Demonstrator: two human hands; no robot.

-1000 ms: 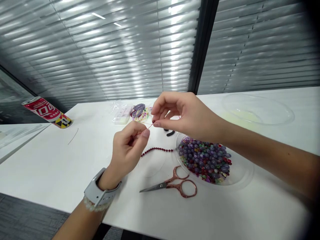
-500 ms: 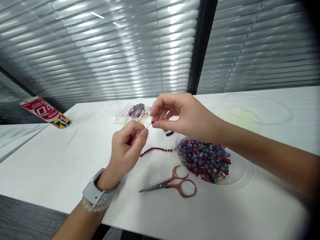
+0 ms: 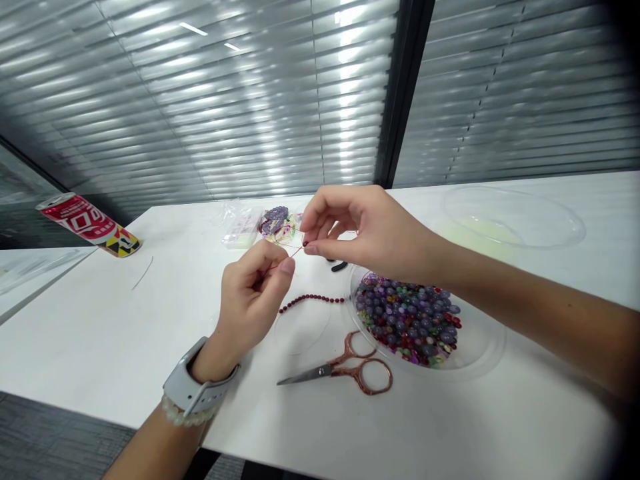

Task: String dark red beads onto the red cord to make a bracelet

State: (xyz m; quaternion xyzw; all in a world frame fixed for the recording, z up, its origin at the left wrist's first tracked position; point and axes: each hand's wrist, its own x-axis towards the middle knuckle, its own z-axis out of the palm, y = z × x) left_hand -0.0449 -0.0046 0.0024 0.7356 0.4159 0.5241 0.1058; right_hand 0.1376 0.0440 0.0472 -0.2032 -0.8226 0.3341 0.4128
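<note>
Left hand (image 3: 250, 300), right hand (image 3: 370, 227): both pinching red thread (image 3: 287, 258) above white table (image 3: 150, 320).
Fingertips closed; dark red bead (image 3: 305, 244) at right fingertips. Bead strand (image 3: 311, 300) lies loose between hands and clear dish (image 3: 493, 353) of mixed beads; scissors (image 3: 320, 373) just below.

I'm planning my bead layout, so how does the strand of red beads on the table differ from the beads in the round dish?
The strand of dark red beads lies in one thin line on the white table, while the loose beads sit heaped in the clear plastic dish. The strand is a single dark red; the loose beads are mostly purple, mixed with red and green. The strand's beads look smaller than the largest purple ones. Both are small, rounded beads.
</note>
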